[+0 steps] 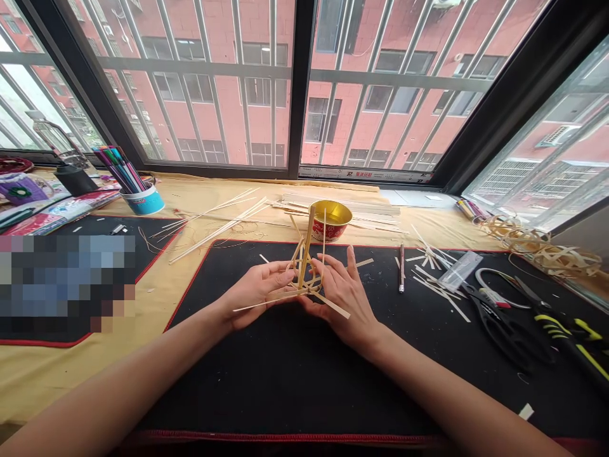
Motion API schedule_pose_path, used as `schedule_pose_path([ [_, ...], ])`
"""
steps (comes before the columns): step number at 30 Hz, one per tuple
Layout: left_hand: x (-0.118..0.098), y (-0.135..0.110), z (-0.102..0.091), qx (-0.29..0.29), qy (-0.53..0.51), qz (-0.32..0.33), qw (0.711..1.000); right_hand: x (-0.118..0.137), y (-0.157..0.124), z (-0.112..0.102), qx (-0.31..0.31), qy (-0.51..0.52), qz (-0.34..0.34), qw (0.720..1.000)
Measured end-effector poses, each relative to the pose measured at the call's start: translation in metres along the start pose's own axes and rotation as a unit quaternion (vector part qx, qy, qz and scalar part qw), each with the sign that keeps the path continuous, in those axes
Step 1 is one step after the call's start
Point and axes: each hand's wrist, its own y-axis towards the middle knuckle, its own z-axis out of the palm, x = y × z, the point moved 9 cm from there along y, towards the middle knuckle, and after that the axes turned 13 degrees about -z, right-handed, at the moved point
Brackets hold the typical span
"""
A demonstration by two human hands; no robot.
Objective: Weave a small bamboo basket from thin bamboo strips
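Between my hands, above the black mat (266, 374), is a small open frame woven of bamboo strips (303, 270), with some strips standing upright and others sticking out sideways. My left hand (261, 284) grips its left side, thumb and fingers closed on the strips. On the right side my right hand (340, 289) holds the lower part, its thumb underneath and one finger raised. A loose strip end points out past each hand. Just behind the frame stands a red bowl with a gold inside (332, 222). The fingertips on the far side are partly hidden.
Bamboo strips (228, 222) lie behind the mat. To the right are a pen (401, 270), strip offcuts (442, 285), black scissors (504, 330), pliers (566, 333) and a coil of strips (547, 251). A cup of pens (143, 198) stands at the left, below the window.
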Motion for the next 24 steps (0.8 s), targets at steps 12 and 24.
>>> schedule_pose_path([
  [12,-0.001,-0.001,-0.002,0.000,-0.003,-0.009,1.000,-0.002,0.002,-0.010,-0.050,0.029,0.006,0.998],
  [24,-0.003,-0.001,-0.003,-0.003,-0.013,-0.007,1.000,0.008,0.003,-0.017,-0.089,-0.007,-0.033,0.995],
])
